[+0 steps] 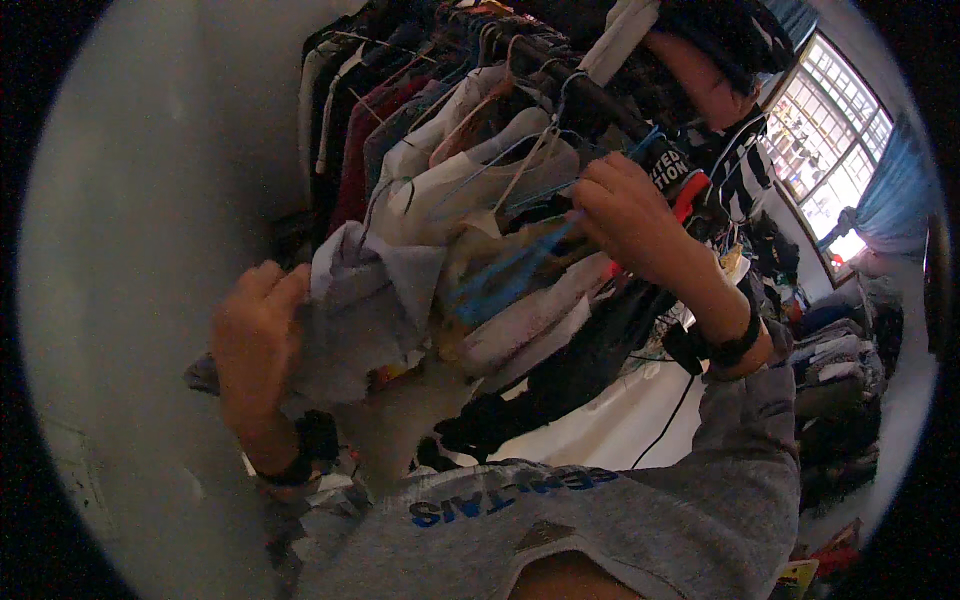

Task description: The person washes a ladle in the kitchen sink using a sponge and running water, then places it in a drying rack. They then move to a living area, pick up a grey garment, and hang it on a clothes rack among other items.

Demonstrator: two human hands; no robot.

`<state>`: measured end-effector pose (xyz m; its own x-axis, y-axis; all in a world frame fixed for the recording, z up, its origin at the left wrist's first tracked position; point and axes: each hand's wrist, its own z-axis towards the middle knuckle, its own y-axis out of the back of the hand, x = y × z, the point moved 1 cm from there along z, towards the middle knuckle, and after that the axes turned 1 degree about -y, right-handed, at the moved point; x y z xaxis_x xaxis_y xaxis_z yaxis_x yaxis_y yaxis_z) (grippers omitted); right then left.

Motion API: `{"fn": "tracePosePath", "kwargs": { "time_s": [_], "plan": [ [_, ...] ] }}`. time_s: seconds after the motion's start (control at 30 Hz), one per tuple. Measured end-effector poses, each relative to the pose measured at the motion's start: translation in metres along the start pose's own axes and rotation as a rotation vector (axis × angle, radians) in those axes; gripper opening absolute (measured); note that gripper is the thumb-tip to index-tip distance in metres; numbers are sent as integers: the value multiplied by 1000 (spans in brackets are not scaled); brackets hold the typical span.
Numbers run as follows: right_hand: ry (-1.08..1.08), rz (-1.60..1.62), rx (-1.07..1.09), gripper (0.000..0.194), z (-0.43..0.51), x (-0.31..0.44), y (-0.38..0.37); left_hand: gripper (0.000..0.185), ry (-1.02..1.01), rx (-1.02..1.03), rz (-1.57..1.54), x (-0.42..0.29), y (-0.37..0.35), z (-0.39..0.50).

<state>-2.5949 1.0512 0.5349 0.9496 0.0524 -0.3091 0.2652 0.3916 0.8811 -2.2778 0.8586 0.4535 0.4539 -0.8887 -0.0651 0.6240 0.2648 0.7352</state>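
My left hand (259, 349) pinches the edge of a pale grey collared shirt (352, 315) that hangs loosely before me. My right hand (626, 214), raised at the front of the clothes rail, has its fingers closed on a thin blue hanger (517, 274). That hanger is blurred and lies across a brownish-olive garment (454, 300). Just behind hangs a cream garment (450, 199), close to another blue wire hanger (566, 90). A pale pinkish garment (532, 315) and a black garment (555, 367) slant below my right hand.
A dark rail (592, 94) carries many tightly packed clothes. Plain wall (150, 262) borders the left side. Beyond, at right, are a barred window (832, 127), a blue curtain (892, 195) and piled folded clothes (840, 352). A black cord (664, 431) hangs beneath my right wrist.
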Motion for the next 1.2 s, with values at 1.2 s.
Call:
{"fn": "tracePosePath", "kwargs": {
  "time_s": [1.2],
  "plan": [
    [-253, -124, 717, 19, 52, -27, -21, 28, -207, 68, -238, 47, -2, 77]
  ]
}}
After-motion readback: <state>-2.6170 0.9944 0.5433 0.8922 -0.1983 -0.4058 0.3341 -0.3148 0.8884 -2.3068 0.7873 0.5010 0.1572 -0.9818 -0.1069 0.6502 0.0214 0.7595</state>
